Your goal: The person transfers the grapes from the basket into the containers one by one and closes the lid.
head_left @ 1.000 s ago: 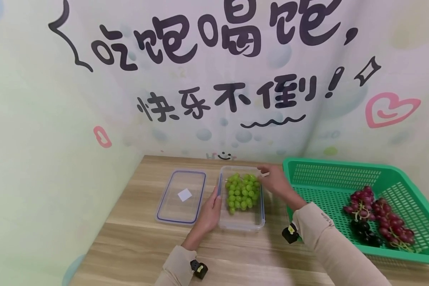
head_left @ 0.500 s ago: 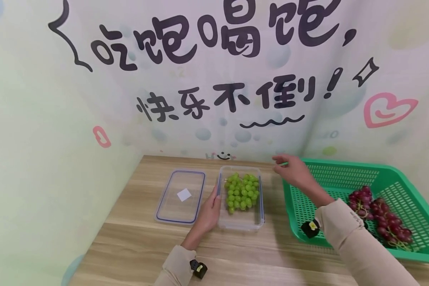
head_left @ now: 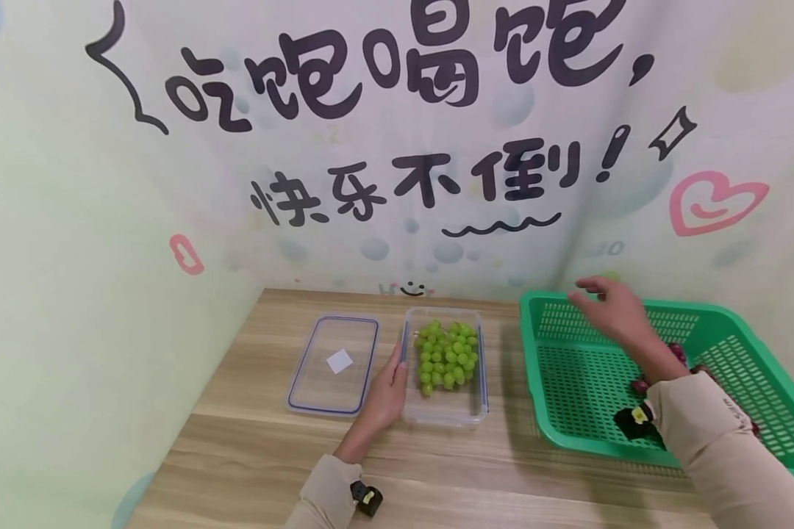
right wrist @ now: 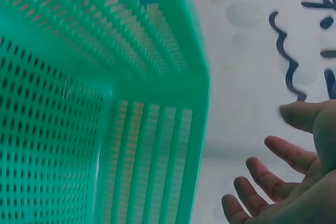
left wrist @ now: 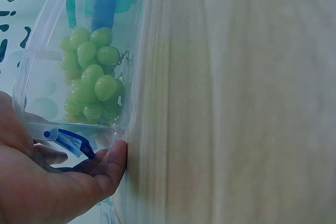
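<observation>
A clear plastic food container stands on the table with a bunch of green grapes inside. My left hand holds its left side, the thumb at the rim. In the left wrist view, curled fingers lie by the wall's lower edge, beside a blue-edged latch flap that hangs down. Over the far part of the green basket is my right hand, holding nothing, fingers spread and loosely bent. Red grapes in the basket are mostly hidden behind the right arm.
The container's clear lid, with a blue seal and a white square label, lies flat to the left of the container. A printed wall cloth rises directly behind the wooden table.
My right hand has moved right, from the container's far right corner to above the basket. The left hand stays at the container, and the green grapes have not moved.
</observation>
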`<act>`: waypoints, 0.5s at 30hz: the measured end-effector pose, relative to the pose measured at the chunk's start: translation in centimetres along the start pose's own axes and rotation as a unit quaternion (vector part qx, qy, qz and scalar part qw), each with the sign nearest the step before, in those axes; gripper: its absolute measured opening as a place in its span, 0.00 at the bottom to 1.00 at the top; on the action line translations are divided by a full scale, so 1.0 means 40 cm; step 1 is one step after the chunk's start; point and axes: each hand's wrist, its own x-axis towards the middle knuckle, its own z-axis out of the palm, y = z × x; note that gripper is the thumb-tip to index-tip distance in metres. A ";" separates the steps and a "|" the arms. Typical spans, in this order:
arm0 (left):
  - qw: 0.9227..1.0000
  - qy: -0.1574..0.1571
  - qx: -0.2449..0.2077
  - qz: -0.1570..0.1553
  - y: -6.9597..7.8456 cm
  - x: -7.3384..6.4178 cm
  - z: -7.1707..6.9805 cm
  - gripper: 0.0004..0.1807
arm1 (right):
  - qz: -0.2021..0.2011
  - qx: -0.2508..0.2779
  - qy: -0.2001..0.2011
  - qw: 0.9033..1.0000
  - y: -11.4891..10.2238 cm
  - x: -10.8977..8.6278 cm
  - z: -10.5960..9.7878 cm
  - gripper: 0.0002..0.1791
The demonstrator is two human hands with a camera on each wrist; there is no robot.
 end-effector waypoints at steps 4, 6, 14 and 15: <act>1.000 0.001 0.003 -0.001 -0.001 -0.001 0.000 0.29 | 0.031 0.005 0.010 0.999 0.044 -0.005 -0.029 0.45; 1.000 0.001 0.000 -0.003 0.000 -0.002 0.000 0.29 | 0.046 0.012 0.011 0.999 0.067 -0.010 -0.043 0.47; 1.000 0.010 0.008 -0.027 0.000 -0.012 -0.015 0.29 | 0.116 0.010 -0.010 0.993 0.138 -0.011 -0.077 0.51; 0.999 0.014 0.008 -0.028 -0.002 -0.013 -0.018 0.28 | 0.124 0.008 -0.020 0.992 0.145 -0.010 -0.080 0.52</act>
